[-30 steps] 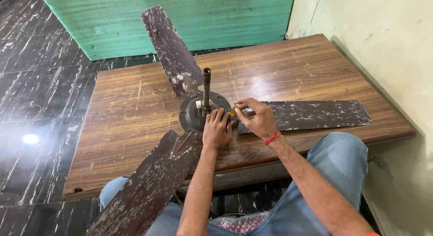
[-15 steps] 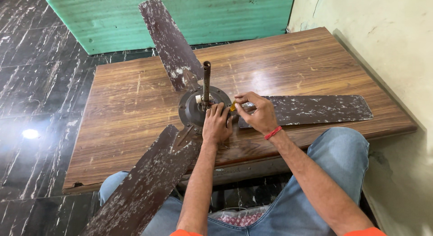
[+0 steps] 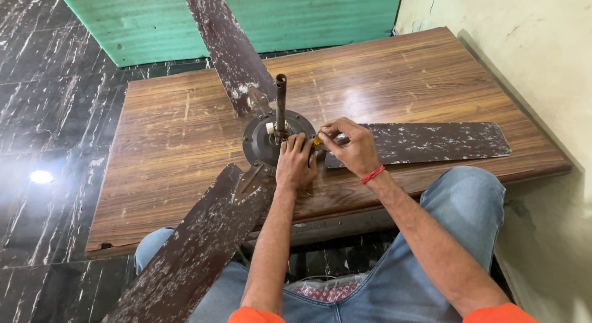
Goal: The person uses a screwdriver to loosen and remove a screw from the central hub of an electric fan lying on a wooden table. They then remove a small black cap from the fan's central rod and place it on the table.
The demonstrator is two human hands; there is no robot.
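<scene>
An old brown ceiling fan lies on a wooden table (image 3: 401, 76), its round dark motor hub (image 3: 258, 138) facing up with a rusty rod (image 3: 281, 104) standing upright from the centre. Three worn, paint-flecked blades spread out: one to the back (image 3: 228, 48), one to the right (image 3: 431, 141), one toward me at lower left (image 3: 197, 249). My left hand (image 3: 295, 165) rests flat on the hub's near edge. My right hand (image 3: 348, 147) pinches a small yellow-handled tool (image 3: 317, 139), a screwdriver by its look, its tip at the hub's right rim.
A cream wall runs along the table's right side. A green panel (image 3: 154, 20) leans at the back. Dark marble floor (image 3: 49, 113) lies to the left. My knees in blue jeans sit under the table's near edge.
The view has shifted slightly; both hands stay at the hub with only small finger movement on the tool.
</scene>
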